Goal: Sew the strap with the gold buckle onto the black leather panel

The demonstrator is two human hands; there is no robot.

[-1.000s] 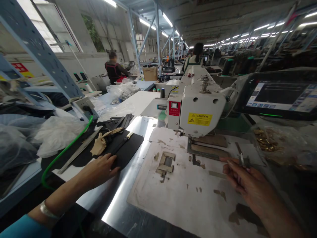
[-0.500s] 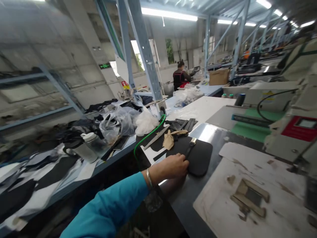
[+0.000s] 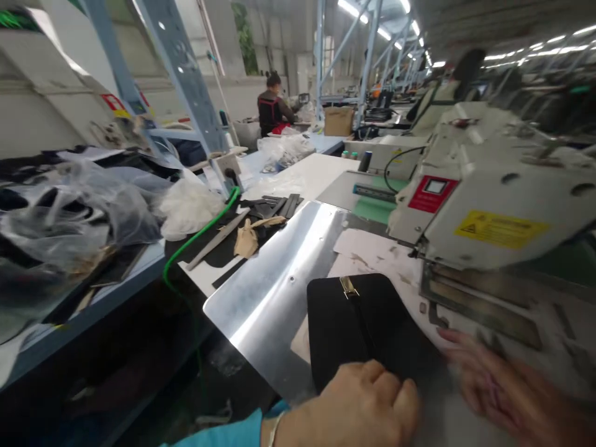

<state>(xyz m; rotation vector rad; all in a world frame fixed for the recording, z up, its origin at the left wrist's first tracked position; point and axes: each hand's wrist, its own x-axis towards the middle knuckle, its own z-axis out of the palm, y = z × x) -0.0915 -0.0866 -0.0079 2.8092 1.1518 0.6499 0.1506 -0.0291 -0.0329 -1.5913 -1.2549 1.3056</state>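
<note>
Where the steel plate (image 3: 274,279) meets the pale work board under the sewing machine (image 3: 493,205), a black panel (image 3: 354,329) lies flat, partly on each. A gold clasp (image 3: 348,286) sits at its far edge, with a dark strip running from it toward the near edge.

The left hand (image 3: 358,403) rests at the near edge of the black panel, knuckles up and fingers curled closed over that edge. The right hand (image 3: 503,391) is blurred; its fingers appear spread and flat, low at the panel's right side, just below the machine's clamp frame. Contact with the panel cannot be confirmed.

Farther left on the surface (image 3: 316,171) lie a tan rag (image 3: 246,236), black strips (image 3: 279,205) and a green hose (image 3: 200,233). A person (image 3: 272,112) is seated well apart in the background.
</note>
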